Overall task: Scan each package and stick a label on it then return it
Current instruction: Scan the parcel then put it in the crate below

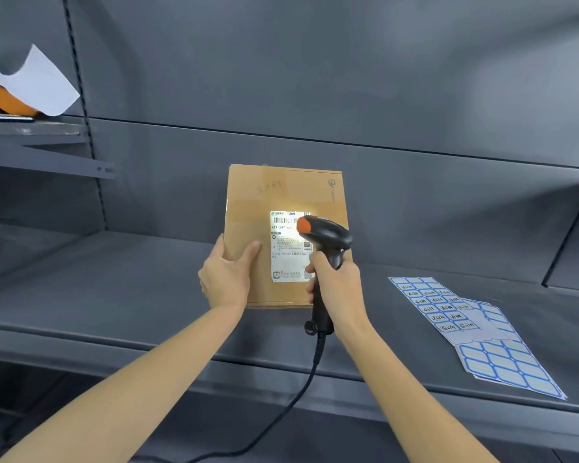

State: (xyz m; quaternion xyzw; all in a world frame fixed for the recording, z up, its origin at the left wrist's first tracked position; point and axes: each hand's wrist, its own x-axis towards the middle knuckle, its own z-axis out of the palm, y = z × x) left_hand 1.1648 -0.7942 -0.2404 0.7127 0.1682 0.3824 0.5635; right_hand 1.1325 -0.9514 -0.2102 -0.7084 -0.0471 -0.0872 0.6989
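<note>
We look down from a head-worn camera at a grey metal shelf [114,295]; a flat brown cardboard package [281,195] stands on it, tipped up so its broad face turns toward us, its bottom edge at or just above the shelf; we cannot tell which. Our left hand [226,274] grips the package's lower left corner, thumb on the front face and fingers wrapped behind the edge; our right hand [336,282] is curled tight round the handle of a black barcode scanner [326,238] with an orange tip, its cable [301,389] trailing down toward us. The scanner's nose sits just in front of the white shipping label [286,245] on the package; a bright patch of light falls on the barcode at the label's top, so we judge the scan is the step in hand.

To do it well, we hold the package steady with the left hand and keep the face square to the scanner; the head is very near and partly covers the label, so easing it back a little may let the beam span the whole barcode; glare on the glossy label is a risk, and a slight tilt may help.

To the right, well apart from the package, sheets of blue-bordered sticker labels [448,312] lie flat on the same shelf, ready for sticking; at the upper left, a higher shelf carries white paper [37,85] over something orange.
</note>
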